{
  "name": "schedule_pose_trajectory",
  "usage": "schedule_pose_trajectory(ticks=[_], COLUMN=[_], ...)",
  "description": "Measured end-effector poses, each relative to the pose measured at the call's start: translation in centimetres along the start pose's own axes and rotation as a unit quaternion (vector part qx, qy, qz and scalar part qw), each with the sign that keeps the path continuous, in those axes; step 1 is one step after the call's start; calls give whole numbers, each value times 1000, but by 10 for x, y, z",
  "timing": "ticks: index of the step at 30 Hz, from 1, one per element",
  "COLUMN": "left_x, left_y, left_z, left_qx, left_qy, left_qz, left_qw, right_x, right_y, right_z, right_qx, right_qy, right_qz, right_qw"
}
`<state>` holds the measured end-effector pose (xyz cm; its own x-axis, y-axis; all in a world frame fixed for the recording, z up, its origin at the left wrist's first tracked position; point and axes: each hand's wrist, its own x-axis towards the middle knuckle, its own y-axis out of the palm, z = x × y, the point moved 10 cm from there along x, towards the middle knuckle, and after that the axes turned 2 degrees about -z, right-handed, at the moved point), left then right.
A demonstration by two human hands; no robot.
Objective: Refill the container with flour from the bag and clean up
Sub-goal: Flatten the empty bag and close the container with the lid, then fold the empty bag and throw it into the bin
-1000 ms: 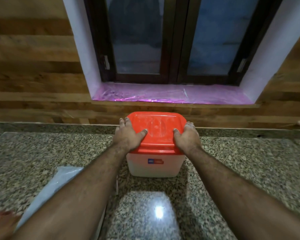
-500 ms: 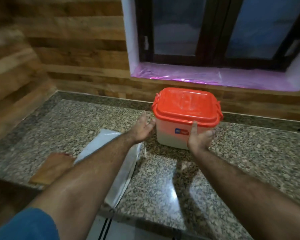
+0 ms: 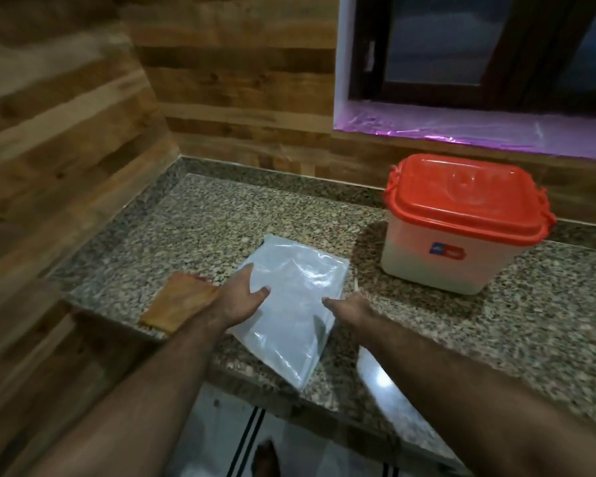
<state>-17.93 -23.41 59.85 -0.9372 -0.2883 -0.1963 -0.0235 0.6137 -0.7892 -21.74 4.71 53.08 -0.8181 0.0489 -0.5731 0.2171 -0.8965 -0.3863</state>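
A flat, clear plastic bag [image 3: 289, 304] lies on the granite counter [image 3: 496, 325] near its front edge. My left hand [image 3: 243, 292] rests on the bag's left side with fingers spread. My right hand [image 3: 350, 309] touches the bag's right edge, fingers apart. The white container [image 3: 441, 266] with its red lid [image 3: 461, 197] closed stands to the right, near the back wall, away from both hands.
An orange-brown cloth [image 3: 179, 306] lies at the counter's front left corner, just left of my left hand. Wooden walls close the left and back sides. A window sill with purple film [image 3: 461, 127] runs above the container. Tiled floor shows below the counter edge.
Both hands left the container's lid and sides and moved left and toward me onto the plastic bag. My view swung left, so the container now sits at the right.
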Motion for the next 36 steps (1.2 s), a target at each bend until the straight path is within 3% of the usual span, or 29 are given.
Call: schedule_pose_trajectory(ticks=[3,8,13,20,26,30,36], left_x=[34,86,101,104,107,105,98], left_y=[-22,-6,13,33,42,39,31], left_z=[30,90,98,103,108,110,97], left_qx=[-33,-109,-240,-282,-349,-396,-466], left_qy=[-29,-118,-135,-157,-179,-206,-219], left_qz=[-28,59,157,264,277,255,243], left_qw=[999,985,948,909,877,858,822], right_x=[10,17,22,34,36,33,26], right_y=[12,28,40,36,37,44,49], right_z=[-3,4,3,-10,-10,2,17], right_qx=[10,9,42,59,151,207,186], right_qy=[35,84,136,149,112,79,45], right_qz=[-43,-119,-129,-149,-122,-50,79], right_qw=[998,989,981,976,975,974,978])
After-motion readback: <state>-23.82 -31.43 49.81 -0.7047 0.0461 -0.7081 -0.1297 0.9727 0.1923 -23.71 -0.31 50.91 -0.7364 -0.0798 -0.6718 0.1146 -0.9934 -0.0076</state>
